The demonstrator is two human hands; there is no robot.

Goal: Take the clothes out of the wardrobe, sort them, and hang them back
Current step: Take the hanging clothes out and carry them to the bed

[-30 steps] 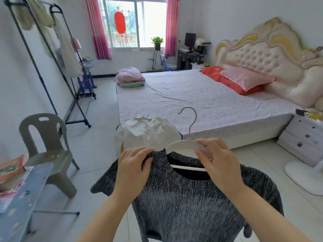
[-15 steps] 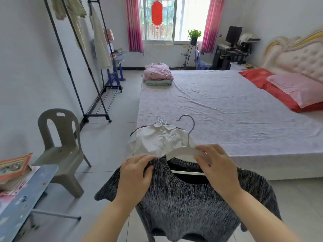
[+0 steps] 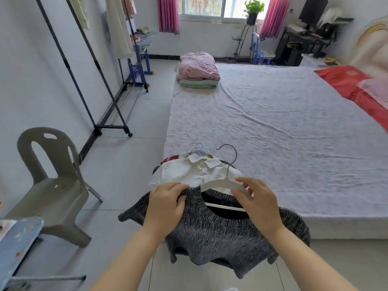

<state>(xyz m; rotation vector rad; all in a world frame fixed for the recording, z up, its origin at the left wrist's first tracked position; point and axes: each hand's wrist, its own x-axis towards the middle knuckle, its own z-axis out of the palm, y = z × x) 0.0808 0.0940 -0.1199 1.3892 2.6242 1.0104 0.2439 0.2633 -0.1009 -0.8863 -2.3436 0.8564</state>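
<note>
A dark grey knit sweater [image 3: 220, 238] hangs in front of me on a white hanger [image 3: 220, 182] with a metal hook. My left hand [image 3: 165, 204] grips the sweater's left shoulder at the neckline. My right hand [image 3: 258, 204] holds the hanger's right arm and the sweater's right shoulder. Just beyond, a white collared shirt [image 3: 195, 173] lies on top of a small pile of hangered clothes at the bed's near corner. A black clothes rack [image 3: 98, 66] stands by the left wall with pale garments [image 3: 119, 28] hanging on it.
The wide bed [image 3: 273, 127] fills the right, with folded pink bedding [image 3: 197, 69] at its far left corner and red and pink pillows [image 3: 357, 85] to the right. A grey plastic chair [image 3: 50, 185] and a blue board [image 3: 14, 244] stand on the left. Tiled floor runs between rack and bed.
My view has swung left and down, so the rack and chair show more and the headboard has slid off to the right. Both hands keep the same hold on the sweater and hanger.
</note>
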